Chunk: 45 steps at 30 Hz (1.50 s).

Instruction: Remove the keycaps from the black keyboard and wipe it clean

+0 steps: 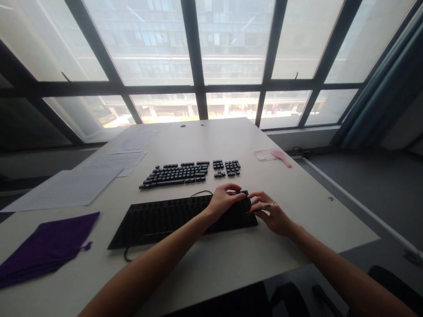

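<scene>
A black keyboard [158, 218] lies on the white table in front of me, its keycaps apparently off. My left hand [224, 200] reaches over its upper right corner, thumb and fingers pinched around something small and dark that I cannot make out. Right beside it, my right hand [272, 215] holds a thin pen-like tool [267, 206] across its fingers, with the fingertips at the keyboard's right edge. Behind the keyboard, loose black keycaps [178, 174] lie in keyboard order, with more keycaps [232, 167] grouped to their right.
A purple drawstring bag [49, 244] lies at the left, with paper sheets [72, 187] behind it. At the right edge of the table [317, 229] are a pink brush-like item [280, 157] and a clear packet [263, 155]. A black cable [127, 255] loops out from under the keyboard.
</scene>
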Available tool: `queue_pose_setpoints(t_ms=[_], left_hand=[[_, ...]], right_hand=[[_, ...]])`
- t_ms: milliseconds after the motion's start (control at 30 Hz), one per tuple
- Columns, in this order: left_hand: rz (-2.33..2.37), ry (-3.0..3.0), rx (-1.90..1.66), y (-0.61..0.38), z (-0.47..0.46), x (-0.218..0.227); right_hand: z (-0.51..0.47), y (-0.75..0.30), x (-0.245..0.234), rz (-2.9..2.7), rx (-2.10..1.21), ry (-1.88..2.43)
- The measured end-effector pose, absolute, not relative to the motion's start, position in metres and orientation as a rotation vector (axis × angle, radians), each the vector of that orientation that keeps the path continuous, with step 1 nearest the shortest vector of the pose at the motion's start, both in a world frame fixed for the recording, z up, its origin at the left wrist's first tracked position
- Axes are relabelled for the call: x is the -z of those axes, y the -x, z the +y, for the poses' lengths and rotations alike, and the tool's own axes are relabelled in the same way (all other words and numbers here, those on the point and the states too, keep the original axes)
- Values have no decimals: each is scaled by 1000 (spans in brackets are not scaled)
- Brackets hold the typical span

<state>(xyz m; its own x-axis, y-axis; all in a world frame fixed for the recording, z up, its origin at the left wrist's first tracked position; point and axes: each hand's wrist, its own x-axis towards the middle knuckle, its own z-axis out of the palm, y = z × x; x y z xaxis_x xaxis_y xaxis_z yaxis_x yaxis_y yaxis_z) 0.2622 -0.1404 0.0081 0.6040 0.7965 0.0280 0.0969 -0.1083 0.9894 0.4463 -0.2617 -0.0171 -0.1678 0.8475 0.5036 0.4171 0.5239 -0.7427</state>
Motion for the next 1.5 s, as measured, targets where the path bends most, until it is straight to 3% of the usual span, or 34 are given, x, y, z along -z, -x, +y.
queue_pose_setpoints(t_ms=[267, 567, 1167, 1333, 1500], left_hand=[[787, -2283, -932, -291, -100, -21], [803, -2928, -583, -356, -40, -11], [771, -2935, -666, -349, -19, -3], [789, -2860, -920, -324, -22, -30], [904, -2788, -1022, -237, -30, -64]], right_hand=[[-258, -447, 24, -1755, -579, 996], [-261, -451, 20, -1753, -605, 990], [-264, -456, 11, -1701, -592, 970], [-255, -465, 21, -1412, -589, 1044], [-244, -473, 37, -1132, -635, 1203]])
